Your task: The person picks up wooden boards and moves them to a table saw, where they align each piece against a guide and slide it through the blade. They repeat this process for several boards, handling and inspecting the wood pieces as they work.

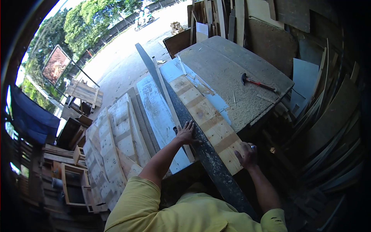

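My left hand [185, 133] lies with fingers spread over the long dark plank [210, 156], close to a narrow wooden strip [166, 91]. A pale wooden board [205, 114] with darker cross bands and nail holes lies on the right, alongside the dark plank. At its near right corner, my right hand [247, 154] is closed on the board's edge, with the thumb on top. A ring shows on one finger; some fingertips are hidden. Beneath these pieces is a light blue, worn surface [154, 110].
A hammer [257, 82] rests on the sawdust-covered tabletop [216, 54]. Several joined pale boards [116, 131] lie on the left. Timber offcuts [328, 120] lean along the right wall. Wooden frames [75, 183] stand at the lower left. A road lies beyond.
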Demonstrator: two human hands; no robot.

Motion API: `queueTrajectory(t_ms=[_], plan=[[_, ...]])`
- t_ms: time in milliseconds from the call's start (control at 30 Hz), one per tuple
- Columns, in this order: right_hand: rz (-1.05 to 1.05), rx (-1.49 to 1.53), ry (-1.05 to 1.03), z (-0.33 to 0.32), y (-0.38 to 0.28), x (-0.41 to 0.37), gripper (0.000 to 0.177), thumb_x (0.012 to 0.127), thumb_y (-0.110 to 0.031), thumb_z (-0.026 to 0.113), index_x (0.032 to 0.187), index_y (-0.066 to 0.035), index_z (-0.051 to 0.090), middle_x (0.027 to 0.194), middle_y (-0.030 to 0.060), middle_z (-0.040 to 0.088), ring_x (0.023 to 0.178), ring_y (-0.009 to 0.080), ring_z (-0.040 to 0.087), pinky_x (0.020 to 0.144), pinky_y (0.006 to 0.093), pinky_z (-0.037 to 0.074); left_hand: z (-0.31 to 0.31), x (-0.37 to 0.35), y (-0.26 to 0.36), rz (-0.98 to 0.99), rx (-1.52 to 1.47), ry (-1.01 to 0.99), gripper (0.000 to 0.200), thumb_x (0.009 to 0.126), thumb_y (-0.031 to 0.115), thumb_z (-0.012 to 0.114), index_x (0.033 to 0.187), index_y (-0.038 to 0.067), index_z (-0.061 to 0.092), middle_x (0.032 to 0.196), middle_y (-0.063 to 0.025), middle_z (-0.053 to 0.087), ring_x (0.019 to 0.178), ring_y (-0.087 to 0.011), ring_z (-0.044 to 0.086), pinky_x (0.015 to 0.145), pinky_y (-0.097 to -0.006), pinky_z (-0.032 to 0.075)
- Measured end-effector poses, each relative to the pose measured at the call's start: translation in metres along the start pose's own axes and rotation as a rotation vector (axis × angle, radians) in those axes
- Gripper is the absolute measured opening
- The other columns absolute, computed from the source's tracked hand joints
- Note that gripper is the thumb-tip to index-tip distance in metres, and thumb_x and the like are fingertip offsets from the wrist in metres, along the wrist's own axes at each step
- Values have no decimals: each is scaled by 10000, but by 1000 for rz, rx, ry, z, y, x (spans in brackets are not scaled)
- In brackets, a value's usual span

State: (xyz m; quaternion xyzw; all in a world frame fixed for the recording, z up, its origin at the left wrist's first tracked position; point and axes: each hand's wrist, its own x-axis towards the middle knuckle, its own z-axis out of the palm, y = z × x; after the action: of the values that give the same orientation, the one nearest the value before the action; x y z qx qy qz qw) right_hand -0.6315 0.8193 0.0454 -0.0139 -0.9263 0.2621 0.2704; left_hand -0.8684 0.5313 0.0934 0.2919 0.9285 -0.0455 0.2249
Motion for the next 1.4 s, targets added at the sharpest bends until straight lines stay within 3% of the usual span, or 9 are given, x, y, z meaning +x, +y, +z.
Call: queueTrajectory(t_ms=[133,433,767,1033,1400], plan=[[-72,-70,40,3,-4,8,448,859,-467,582,977,-41,657,998,171,621,882,313,573,827,456,399,2,-2,-3,9,-51,10,1329,613,815,645,1535,56,62,1610,-139,21,1484,-320,-18,1126,-659,21],[-108,-71,35,23,-8,37,359,860,-412,589,884,-58,645,931,157,601,875,324,558,820,468,397,5,2,-6,45,-77,43,1314,632,804,642,1528,24,81,1607,-161,17,1482,-335,-26,1148,-603,15],[-102,-80,-1,59,-9,70,333,838,-392,612,879,-65,657,908,156,602,893,328,565,802,460,405,12,3,-5,48,-110,92,1297,661,796,625,1520,-6,76,1597,-202,30,1477,-358,-42,1168,-545,10],[-99,-124,7,85,-6,88,346,774,-397,665,920,-85,705,1038,210,636,972,354,576,846,476,441,10,2,-5,54,-100,88,1295,667,801,614,1515,-18,78,1592,-215,38,1473,-372,-45,1174,-529,-2],[-117,-120,18,106,-14,125,314,730,-370,705,875,-92,702,964,169,626,929,336,568,822,467,419,12,2,-7,76,-119,118,1274,687,782,613,1509,-37,87,1587,-230,51,1474,-372,-42,1182,-495,5]])
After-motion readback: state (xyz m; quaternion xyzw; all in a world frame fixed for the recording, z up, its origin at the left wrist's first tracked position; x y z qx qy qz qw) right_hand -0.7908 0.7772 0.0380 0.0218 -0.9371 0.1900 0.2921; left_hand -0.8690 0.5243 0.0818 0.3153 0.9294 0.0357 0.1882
